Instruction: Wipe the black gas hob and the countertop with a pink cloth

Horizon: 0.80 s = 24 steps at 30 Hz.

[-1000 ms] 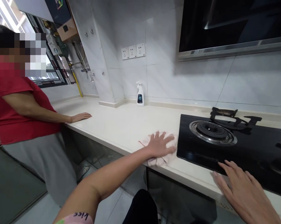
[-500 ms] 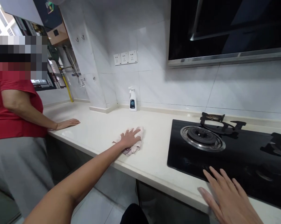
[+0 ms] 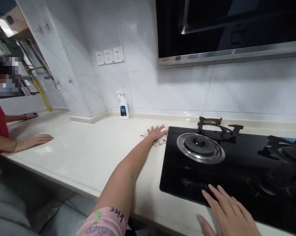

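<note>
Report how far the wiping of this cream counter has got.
Done, seemingly: the cream stone counter shines with no visible spills, though wiped parts cannot be told. In hand: the left hand presses a pale pink cloth flat beside the black glass hob, at its back corner. The right hand rests open on the hob's front. Probably left: the hob itself, and the stretch by another person's hands.

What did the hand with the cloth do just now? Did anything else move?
The left hand slid the pale pink cloth across the cream stone counter, from near the front edge back toward the wall. It now presses the cloth beside the rear left corner of the black glass stove. The right hand stayed flat on the stove's front edge. The white spray bottle stayed by the wall.
</note>
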Each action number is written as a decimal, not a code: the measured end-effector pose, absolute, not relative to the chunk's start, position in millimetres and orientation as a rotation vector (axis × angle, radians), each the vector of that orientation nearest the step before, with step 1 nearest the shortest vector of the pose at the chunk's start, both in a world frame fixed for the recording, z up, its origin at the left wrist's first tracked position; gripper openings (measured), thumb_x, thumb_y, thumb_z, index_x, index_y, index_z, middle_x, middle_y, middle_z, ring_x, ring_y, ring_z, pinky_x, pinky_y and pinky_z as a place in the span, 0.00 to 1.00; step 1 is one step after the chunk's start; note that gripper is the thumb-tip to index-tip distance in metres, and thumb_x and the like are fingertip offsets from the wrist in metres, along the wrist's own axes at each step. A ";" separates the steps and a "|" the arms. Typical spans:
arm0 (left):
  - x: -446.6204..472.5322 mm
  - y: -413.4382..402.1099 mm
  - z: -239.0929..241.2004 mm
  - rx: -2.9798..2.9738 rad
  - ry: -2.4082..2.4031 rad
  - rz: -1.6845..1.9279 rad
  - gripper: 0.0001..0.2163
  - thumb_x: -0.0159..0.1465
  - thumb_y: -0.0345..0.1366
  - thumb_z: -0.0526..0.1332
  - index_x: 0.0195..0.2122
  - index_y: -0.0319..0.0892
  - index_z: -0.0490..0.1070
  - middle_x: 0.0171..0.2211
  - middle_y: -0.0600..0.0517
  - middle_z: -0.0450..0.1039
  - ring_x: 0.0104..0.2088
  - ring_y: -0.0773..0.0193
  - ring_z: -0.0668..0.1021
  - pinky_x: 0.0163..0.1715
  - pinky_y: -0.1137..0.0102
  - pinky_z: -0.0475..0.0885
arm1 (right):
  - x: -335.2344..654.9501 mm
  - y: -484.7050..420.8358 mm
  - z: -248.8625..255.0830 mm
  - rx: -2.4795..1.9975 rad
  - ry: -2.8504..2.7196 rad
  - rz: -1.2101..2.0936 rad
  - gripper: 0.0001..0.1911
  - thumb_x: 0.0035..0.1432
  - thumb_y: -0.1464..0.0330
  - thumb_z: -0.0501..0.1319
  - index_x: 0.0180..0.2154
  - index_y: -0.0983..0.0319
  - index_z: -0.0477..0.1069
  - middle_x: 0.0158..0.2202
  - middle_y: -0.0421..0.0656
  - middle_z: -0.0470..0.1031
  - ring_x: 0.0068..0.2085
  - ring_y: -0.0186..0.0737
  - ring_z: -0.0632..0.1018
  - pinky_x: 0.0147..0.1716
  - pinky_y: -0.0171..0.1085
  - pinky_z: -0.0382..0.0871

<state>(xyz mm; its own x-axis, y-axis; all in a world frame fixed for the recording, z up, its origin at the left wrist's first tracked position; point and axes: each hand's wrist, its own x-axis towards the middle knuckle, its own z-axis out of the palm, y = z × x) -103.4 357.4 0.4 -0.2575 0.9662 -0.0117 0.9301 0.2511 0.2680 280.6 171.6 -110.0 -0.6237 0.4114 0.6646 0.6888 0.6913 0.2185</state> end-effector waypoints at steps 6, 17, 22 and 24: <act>-78.0 312.5 1.0 1.898 2.227 0.314 0.34 0.69 0.58 0.48 0.75 0.57 0.52 0.78 0.55 0.47 0.77 0.41 0.45 0.71 0.39 0.43 | 271.0 153.1 -86.1 -0.943 -2.265 -0.438 0.28 0.69 0.50 0.53 0.58 0.61 0.76 0.61 0.53 0.76 0.64 0.62 0.73 0.58 0.59 0.68; -36.9 119.4 -1.8 2.025 2.029 0.414 0.32 0.69 0.54 0.52 0.74 0.58 0.56 0.76 0.58 0.52 0.77 0.47 0.47 0.73 0.44 0.43 | 268.4 143.5 -86.4 -1.052 -2.291 -0.328 0.31 0.72 0.52 0.48 0.62 0.66 0.72 0.66 0.54 0.71 0.69 0.58 0.68 0.68 0.59 0.60; -36.9 66.1 -5.6 2.009 1.959 0.699 0.27 0.66 0.49 0.57 0.66 0.55 0.71 0.69 0.57 0.68 0.71 0.49 0.65 0.71 0.56 0.58 | 266.6 142.8 -85.7 -1.067 -2.288 -0.336 0.31 0.72 0.52 0.50 0.63 0.65 0.72 0.67 0.53 0.71 0.69 0.56 0.67 0.67 0.58 0.60; -41.9 62.4 -4.9 1.921 1.940 0.824 0.25 0.64 0.48 0.58 0.63 0.55 0.75 0.65 0.57 0.72 0.67 0.50 0.71 0.68 0.59 0.65 | 265.4 141.7 -83.9 -1.074 -2.272 -0.313 0.30 0.72 0.52 0.50 0.63 0.64 0.72 0.66 0.52 0.71 0.69 0.55 0.67 0.68 0.57 0.60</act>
